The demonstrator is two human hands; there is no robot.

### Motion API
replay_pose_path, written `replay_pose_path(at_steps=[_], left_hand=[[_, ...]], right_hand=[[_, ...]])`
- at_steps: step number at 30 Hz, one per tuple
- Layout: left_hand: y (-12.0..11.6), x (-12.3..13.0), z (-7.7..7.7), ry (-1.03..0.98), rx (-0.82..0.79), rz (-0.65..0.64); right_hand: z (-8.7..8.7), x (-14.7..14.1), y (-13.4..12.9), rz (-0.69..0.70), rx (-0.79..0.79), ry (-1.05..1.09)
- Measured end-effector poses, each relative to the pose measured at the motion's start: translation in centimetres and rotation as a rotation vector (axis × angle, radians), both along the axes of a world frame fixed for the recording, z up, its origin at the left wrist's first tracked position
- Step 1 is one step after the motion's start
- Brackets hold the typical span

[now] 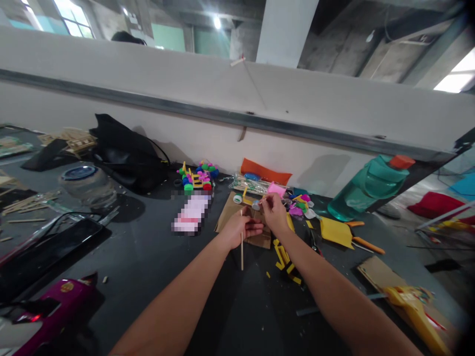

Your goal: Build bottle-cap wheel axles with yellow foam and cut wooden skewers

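While the left hand [237,232] pinches an upright wooden skewer [242,254], the right hand [275,213] pinches a thin stick [263,200] by a small grey disc [256,204] above brown cardboard [227,217]; held so lightly, the skewer could slip toward the yellow sticks [282,257].

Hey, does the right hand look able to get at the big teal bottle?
Probably yes, with a stretch: the right hand is on that side, and only low things like the yellow card lie before the teal bottle. Its fingers are pinching something small, though.
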State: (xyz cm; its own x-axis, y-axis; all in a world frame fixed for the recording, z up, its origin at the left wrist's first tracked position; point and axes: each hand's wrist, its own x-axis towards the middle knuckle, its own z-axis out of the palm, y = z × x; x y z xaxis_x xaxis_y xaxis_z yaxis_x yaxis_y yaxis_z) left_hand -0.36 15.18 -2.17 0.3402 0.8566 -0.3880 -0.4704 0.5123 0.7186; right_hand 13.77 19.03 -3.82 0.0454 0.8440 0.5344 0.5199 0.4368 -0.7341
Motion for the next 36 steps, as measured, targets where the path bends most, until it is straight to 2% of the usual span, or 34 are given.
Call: replay_pose_path(at_steps=[6, 12, 15, 17, 20, 24, 27, 31, 33, 36], left_hand=[[0.1, 0.1, 0.0, 0.054, -0.002, 0.036], [0.3, 0.4, -0.5, 0.158, 0.055, 0.024], [0.1, 0.6, -0.5, 0.221, 0.103, -0.012], [-0.1, 0.7, -0.5, 0.266, 0.137, -0.037], [-0.2, 0.9, -0.4, 0.327, 0.175, -0.076], [-1.2, 1.7, 0.0, 0.361, 0.213, -0.202], [-3.4, 3.4, 0.5, 0.325, 0.251, -0.404], [-6.7, 5.5, 0.7, 0.275, 0.272, -0.67], [-7.5, 5.8, 0.6, 0.255, 0.272, -0.73], [-7.3, 5.3, 0.7, 0.244, 0.265, -0.756]], right_hand=[[1.4, 0.0, 0.1, -0.069, 0.035, 0.118], [4.5, 1.4, 1.7, -0.119, -0.021, 0.355], [6.1, 2.5, 1.2, -0.119, -0.092, 0.43], [7.0, 3.0, -0.6, -0.094, -0.142, 0.448], [7.5, 3.4, -5.4, -0.022, -0.221, 0.429], [6.3, 4.2, -13.4, 0.095, -0.402, 0.312], [5.0, 5.4, -17.4, 0.062, -0.43, 0.272], [3.7, 7.1, -19.2, -0.033, -0.418, 0.389], [3.4, 7.5, -19.4, -0.056, -0.404, 0.415], [2.9, 7.9, -19.7, -0.083, -0.337, 0.271]])
